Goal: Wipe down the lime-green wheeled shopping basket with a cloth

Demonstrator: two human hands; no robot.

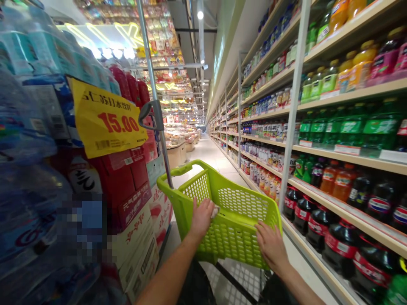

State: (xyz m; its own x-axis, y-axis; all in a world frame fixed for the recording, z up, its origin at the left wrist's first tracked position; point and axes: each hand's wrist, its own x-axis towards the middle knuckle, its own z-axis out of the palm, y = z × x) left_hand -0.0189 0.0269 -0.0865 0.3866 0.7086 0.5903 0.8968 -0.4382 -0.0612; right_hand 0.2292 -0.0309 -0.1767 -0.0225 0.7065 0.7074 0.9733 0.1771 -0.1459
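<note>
A lime-green shopping cart with a perforated plastic basket stands right in front of me. My left hand is closed at the near rim of the basket, and a small crumpled white piece, perhaps tissue, pokes out from its fingers. Over the same rim, farther right, my right hand is curled with its fingertips on the edge. The basket's floor is hidden behind its near wall. A grey metal pole with a grey plastic clamp rises at the cart's far left corner.
Shelves of bottled drinks run along the right side, with large cola bottles lowest. Stacked drink cartons and wrapped bottles crowd the left, bearing a yellow price sign. Between them the pale aisle floor leads away.
</note>
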